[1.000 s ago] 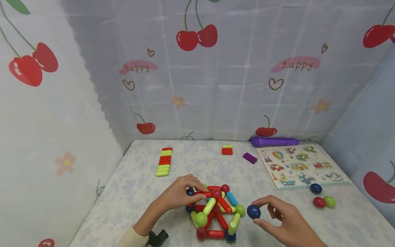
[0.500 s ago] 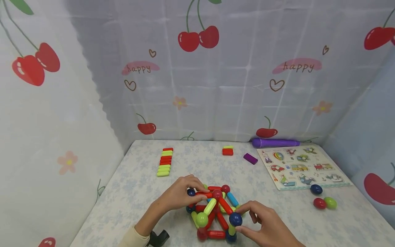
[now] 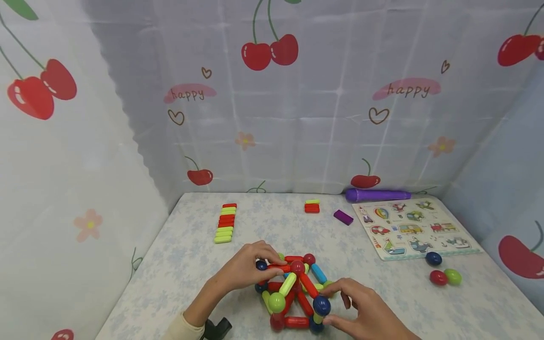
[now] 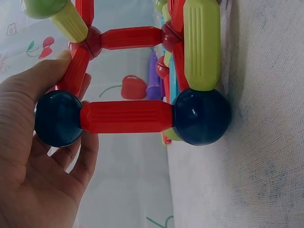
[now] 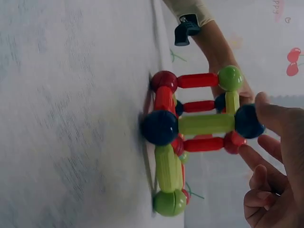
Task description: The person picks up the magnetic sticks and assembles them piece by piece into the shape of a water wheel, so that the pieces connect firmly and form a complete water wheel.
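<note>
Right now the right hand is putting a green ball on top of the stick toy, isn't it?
Not quite: the ball is dark blue, not green. The head view shows the right hand holding it on the stick toy.

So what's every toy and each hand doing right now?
left hand: grips a dark blue ball on the top of the stick-and-ball frame
right hand: pinches the blue ball, set on a green stick's top
stick-and-ball frame: standing on the table
loose balls: three, lying on the table beside the puzzle board
puzzle board: flat
spare sticks: lined in a row
purple pen: lying down
</note>
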Available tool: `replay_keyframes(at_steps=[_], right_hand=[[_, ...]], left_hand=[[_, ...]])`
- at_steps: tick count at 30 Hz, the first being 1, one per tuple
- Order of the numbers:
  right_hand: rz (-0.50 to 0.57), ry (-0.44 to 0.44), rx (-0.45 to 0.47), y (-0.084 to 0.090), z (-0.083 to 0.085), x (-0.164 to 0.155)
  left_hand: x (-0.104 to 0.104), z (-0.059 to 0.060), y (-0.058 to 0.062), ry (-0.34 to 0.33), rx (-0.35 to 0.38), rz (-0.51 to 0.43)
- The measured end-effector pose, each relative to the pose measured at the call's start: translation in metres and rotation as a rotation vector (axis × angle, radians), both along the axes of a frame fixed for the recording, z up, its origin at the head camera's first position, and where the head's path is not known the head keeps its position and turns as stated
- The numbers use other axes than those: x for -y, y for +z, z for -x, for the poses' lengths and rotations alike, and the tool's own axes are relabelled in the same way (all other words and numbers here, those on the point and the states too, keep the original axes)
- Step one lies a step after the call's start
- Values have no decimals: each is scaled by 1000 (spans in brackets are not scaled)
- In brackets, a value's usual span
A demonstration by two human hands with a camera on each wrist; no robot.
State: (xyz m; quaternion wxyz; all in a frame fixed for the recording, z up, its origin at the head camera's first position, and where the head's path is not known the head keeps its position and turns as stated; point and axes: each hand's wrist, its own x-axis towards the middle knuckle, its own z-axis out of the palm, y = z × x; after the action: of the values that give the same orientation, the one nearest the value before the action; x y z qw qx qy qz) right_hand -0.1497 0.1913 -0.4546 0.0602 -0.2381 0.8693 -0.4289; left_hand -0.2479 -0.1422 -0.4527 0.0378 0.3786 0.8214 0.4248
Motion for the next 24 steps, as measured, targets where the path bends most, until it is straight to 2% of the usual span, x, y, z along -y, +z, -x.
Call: replay_keyframes(at_steps=[2,4,9,13,17,20,24], right_hand=[[-10,-9,-53,4,9,-7],[-25,-57,-126,8,27,-14],[-81,-178,-278,11,97,-26],[-162,-150,-309,5,161,-20],[-327,-82,-308,-1,214,-6],[-450,-65,-326,-6,241,3],[-533,-81,-352,-12,266,11]], left_hand=[[0,0,0,2,7,-1],[0,-1,1,7,15,0],[-1,-1,0,16,26,-2],[2,-2,-1,26,38,1],[4,-2,-3,30,46,-1],[3,-1,-3,20,46,-7],[1,0,-2,12,47,-20]])
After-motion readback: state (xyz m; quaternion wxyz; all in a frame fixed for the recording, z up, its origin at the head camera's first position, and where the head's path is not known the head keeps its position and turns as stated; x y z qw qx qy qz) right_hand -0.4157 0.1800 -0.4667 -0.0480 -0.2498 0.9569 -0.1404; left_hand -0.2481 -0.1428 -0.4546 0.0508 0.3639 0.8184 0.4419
